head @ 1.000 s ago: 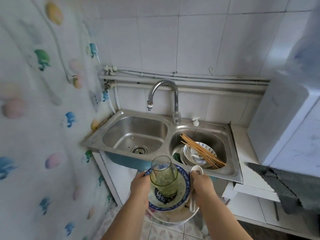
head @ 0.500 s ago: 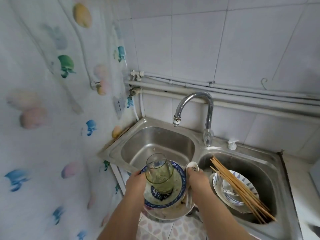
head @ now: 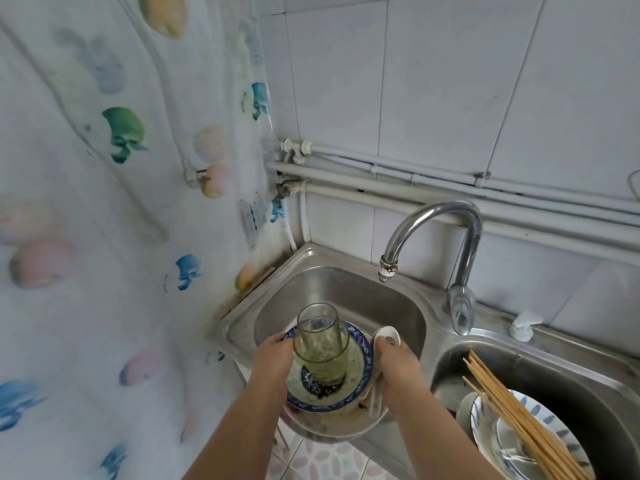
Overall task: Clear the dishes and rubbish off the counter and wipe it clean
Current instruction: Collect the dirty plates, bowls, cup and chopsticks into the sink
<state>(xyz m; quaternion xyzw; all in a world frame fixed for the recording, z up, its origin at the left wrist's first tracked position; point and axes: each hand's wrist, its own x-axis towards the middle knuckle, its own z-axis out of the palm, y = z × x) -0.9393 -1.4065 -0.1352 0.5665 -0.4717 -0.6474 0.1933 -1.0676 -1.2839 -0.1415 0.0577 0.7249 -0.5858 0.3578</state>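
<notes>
I carry a stack of dirty dishes at the front rim of the left sink basin (head: 346, 299). A greenish drinking glass (head: 320, 344) stands upright on a blue-rimmed plate (head: 356, 382), which lies on a larger pale plate (head: 332, 424). My left hand (head: 272, 365) grips the stack's left edge. My right hand (head: 394, 368) grips the right edge and pins a white ceramic spoon (head: 386, 337) against it with the thumb. The right basin (head: 554, 386) holds blue-patterned plates (head: 550, 427) with a bundle of wooden chopsticks (head: 512, 417) lying across them.
A curved chrome tap (head: 457, 244) stands between the basins, its spout over the left one. Grey pipes (head: 450, 192) run along the tiled wall. A patterned plastic curtain (head: 104, 202) hangs close on the left. A small white pump cap (head: 521, 329) sits behind the right basin.
I have stepped closer and to the left. The stack has moved from in front of the sink up over the left basin's front rim. Both hands keep their grip.
</notes>
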